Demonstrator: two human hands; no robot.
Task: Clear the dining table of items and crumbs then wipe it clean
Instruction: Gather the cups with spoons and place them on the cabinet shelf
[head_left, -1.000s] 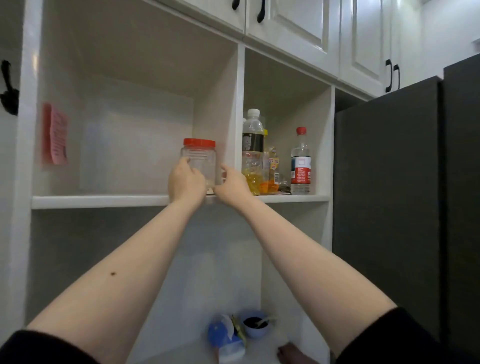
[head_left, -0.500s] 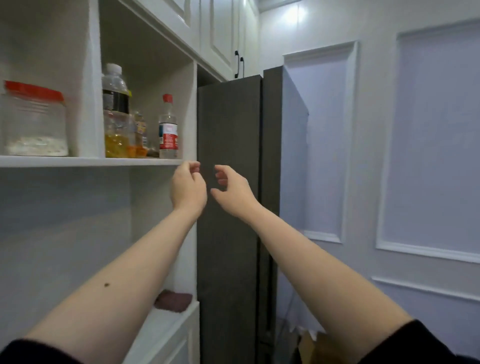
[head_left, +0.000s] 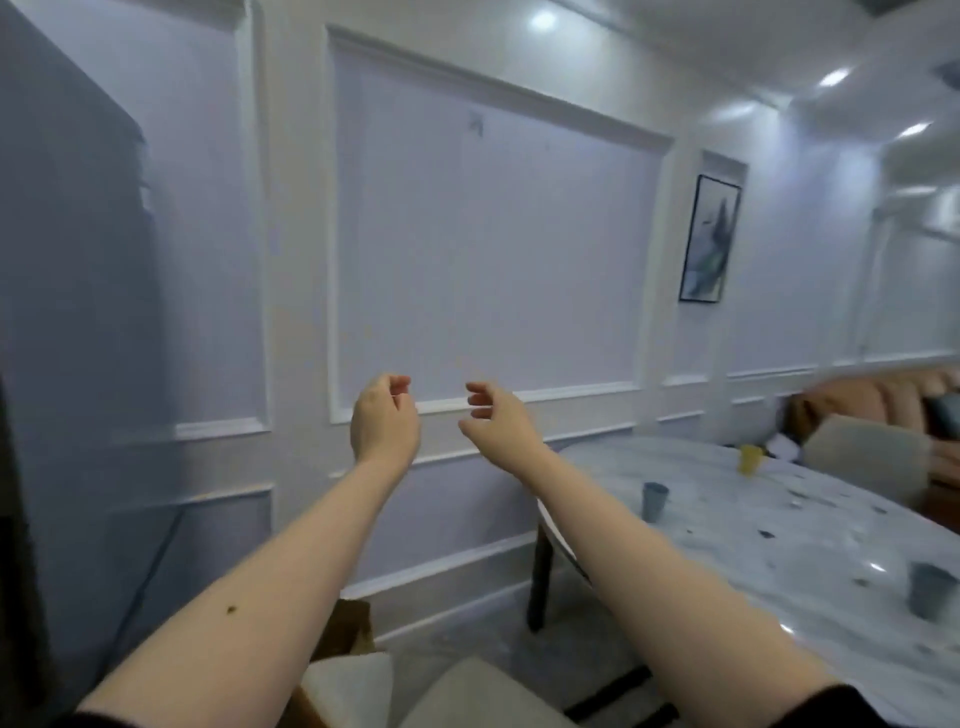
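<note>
Both arms are stretched out in front of the person, and neither hand has anything in it: the left hand hangs with its fingers loosely curled toward the palm, the right hand is a little looser still, fingers half spread. They float well short of the table, to its left, in front of the panelled wall. A pale chair sits nearest, tucked by the table's near end. On the table I count three cups: a grey cup toward the near right edge, a second grey cup further along near the left rim, and a yellow cup at the far end. Dark crumbs lie scattered across the middle, too small and blurred to count. The cups look like light plastic tumblers, stiff enough to take round the body with one hand, or possibly to nest; I'd guess they slide easily on that glossy marble-like top. The crumbs will want sweeping to the edge rather than picking. Past the table stands another chair, then a sofa, and one framed picture on the wall.
</note>
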